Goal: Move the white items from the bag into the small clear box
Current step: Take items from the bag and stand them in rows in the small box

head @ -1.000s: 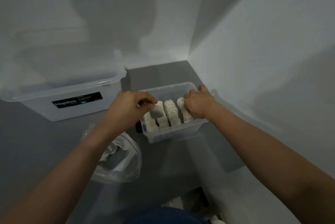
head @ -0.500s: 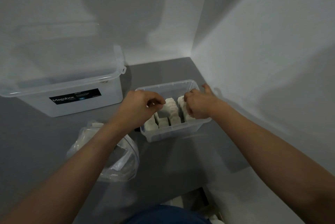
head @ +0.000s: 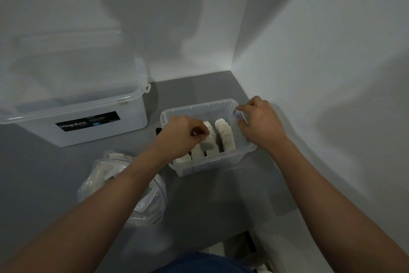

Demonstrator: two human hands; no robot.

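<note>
The step in hand is placing: the left hand [head: 182,134] hangs over the small clear box [head: 200,106], its fingers curled and pinching one white piece [head: 208,144] by its top edge. The piece sits low among the middle rows, though whether it already rests on the bottom cannot be told. The right hand [head: 260,125] steadies the box, fingers bent over the right wall near the far corner and gripping it. Standing rows of white pieces [head: 226,138] fill the near and middle part of the box, while the far part looks bare. The clear plastic bag [head: 146,204] lies on the grey surface [head: 55,173] just left of and nearer than the box, partly under the left forearm, with more white pieces showing through it, so the task is likely well along but not finished. A large Megabox tub [head: 99,126] stands far left. Next, the pinch probably needs to seat this piece upright against its neighbours and let go without tipping the row, then reach back to the bag's mouth.
</note>
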